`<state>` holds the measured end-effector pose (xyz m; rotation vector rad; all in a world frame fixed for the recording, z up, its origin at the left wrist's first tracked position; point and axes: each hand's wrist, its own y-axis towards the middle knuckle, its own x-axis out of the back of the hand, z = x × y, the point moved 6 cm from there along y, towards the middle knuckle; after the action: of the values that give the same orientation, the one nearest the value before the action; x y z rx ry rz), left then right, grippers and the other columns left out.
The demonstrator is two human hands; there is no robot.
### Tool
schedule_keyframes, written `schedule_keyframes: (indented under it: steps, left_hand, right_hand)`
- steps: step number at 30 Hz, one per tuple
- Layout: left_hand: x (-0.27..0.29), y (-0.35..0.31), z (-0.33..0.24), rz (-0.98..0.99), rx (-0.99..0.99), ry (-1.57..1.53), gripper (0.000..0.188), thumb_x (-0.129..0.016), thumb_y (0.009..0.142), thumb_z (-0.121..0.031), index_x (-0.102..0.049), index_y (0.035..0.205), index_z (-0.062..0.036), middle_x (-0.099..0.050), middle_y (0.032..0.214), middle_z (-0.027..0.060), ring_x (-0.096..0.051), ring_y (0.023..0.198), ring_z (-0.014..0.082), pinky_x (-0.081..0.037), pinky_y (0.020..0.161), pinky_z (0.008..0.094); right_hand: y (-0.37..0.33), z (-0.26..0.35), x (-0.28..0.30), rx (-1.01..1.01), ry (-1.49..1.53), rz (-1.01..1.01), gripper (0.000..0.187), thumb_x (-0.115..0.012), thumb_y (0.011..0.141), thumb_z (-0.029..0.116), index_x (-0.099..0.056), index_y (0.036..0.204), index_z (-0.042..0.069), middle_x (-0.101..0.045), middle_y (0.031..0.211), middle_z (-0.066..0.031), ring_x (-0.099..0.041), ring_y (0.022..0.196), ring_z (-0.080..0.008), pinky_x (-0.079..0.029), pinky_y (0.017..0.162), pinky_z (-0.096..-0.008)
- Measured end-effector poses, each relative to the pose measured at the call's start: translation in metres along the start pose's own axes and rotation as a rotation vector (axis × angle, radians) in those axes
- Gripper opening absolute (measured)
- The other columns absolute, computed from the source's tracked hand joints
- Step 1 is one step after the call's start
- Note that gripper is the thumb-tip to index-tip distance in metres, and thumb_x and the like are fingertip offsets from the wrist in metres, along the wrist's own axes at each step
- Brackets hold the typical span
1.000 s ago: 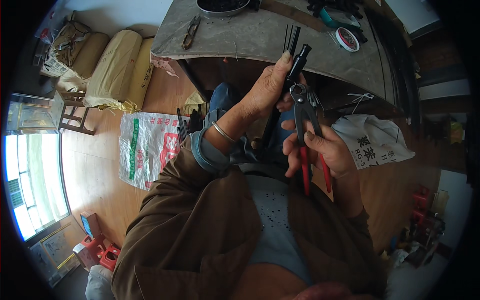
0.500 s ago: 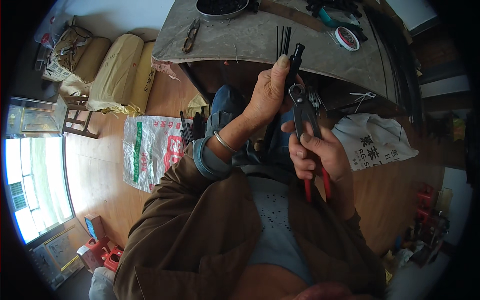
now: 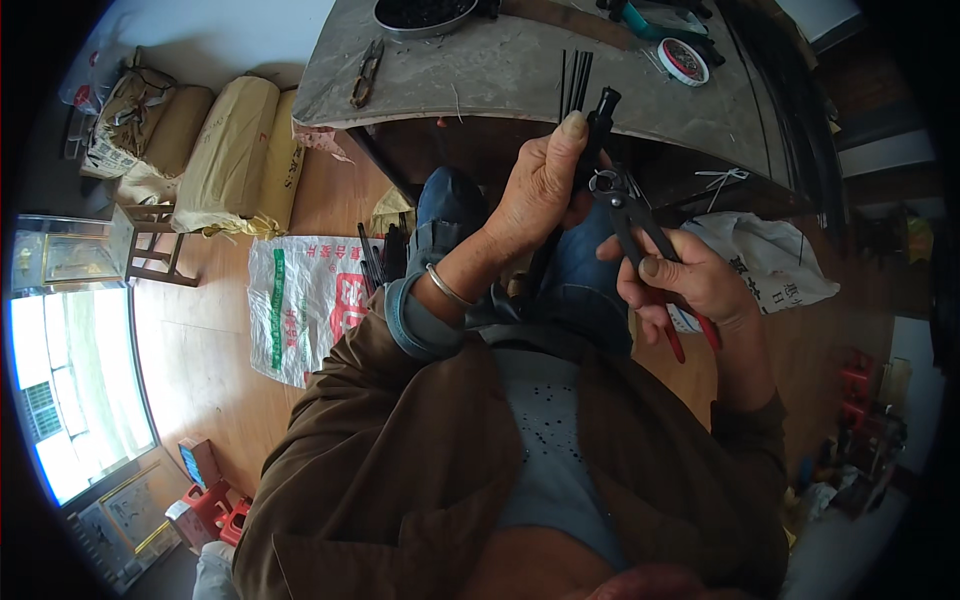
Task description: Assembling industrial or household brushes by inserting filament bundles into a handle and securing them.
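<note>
Left hand (image 3: 545, 183) grasps black rods (image 3: 583, 85) by the near edge of the worktop (image 3: 490, 72); right hand (image 3: 702, 280) grips pincers (image 3: 616, 203), their head near the left hand.

Pliers (image 3: 622, 208) — matt metal (handles (image 3: 709, 333) plastic)

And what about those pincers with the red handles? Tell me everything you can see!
The pincers have a dark, metal-looking head with rounded jaws, a round pivot, and two dark arms ending in smooth red handles, spread apart. They tilt, head toward the picture's upper left. The right hand holds them; the head is near the left hand. Whether it touches anything is unclear.
</note>
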<state>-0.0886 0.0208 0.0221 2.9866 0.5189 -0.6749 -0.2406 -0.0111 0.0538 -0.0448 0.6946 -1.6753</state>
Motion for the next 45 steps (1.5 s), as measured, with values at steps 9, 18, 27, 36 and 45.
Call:
schedule_keyframes:
  steps: [9, 18, 27, 36, 45]
  left_hand:
    - [-0.004, -0.002, -0.004, -0.016, -0.019, 0.036, 0.063, -0.036, 0.095, -0.061, -0.057, 0.083, -0.0028, -0.046, 0.054, -0.0005, -0.04, 0.04, 0.0066, -0.029, 0.038, 0.0207]
    - [-0.009, -0.005, -0.005, -0.083, -0.037, 0.071, 0.059, -0.036, 0.097, -0.058, -0.056, 0.081, -0.0042, -0.045, 0.05, -0.0008, -0.04, 0.039, 0.0066, -0.029, 0.037, 0.0215]
    - [0.007, 0.009, 0.0, -0.142, -0.043, 0.11, 0.063, -0.036, 0.094, -0.062, -0.056, 0.08, -0.0044, -0.046, 0.05, 0.0004, -0.042, 0.039, 0.0085, -0.031, 0.037, 0.0226]
    - [0.001, 0.015, 0.009, -0.076, -0.003, 0.073, 0.064, -0.037, 0.093, -0.064, -0.056, 0.08, -0.0043, -0.047, 0.05, 0.0015, -0.043, 0.04, 0.0095, -0.031, 0.038, 0.0227]
    - [0.001, 0.015, 0.006, -0.095, -0.009, 0.088, 0.061, -0.036, 0.095, -0.06, -0.056, 0.079, -0.005, -0.046, 0.049, 0.0015, -0.042, 0.039, 0.0091, -0.031, 0.037, 0.0233]
  right_hand:
    - [-0.011, 0.016, -0.009, -0.092, 0.087, -0.007, 0.045, -0.049, 0.097, 0.026, -0.04, 0.125, -0.008, -0.061, 0.085, -0.0166, -0.065, 0.063, -0.0213, -0.057, 0.055, -0.0357]
    - [-0.013, 0.03, 0.003, -0.256, -0.192, -0.048, 0.024, -0.048, 0.099, 0.022, -0.046, 0.105, -0.001, -0.042, 0.064, -0.0005, -0.041, 0.047, -0.0063, -0.039, 0.042, -0.0238]
    - [0.007, 0.041, 0.022, -0.213, -0.611, -0.142, 0.024, -0.047, 0.097, 0.014, -0.048, 0.113, -0.004, -0.059, 0.071, -0.0057, -0.055, 0.052, -0.0097, -0.049, 0.051, -0.0249]
    - [-0.005, 0.046, 0.027, -0.211, -0.525, -0.102, 0.029, -0.048, 0.097, 0.02, -0.048, 0.114, -0.004, -0.057, 0.068, -0.0051, -0.054, 0.046, -0.0082, -0.046, 0.043, -0.0216]
    - [-0.001, 0.034, 0.017, -0.266, -0.411, -0.21, 0.018, -0.048, 0.098, 0.017, -0.046, 0.107, 0.002, -0.042, 0.062, 0.0019, -0.038, 0.044, -0.0035, -0.036, 0.038, -0.0213]
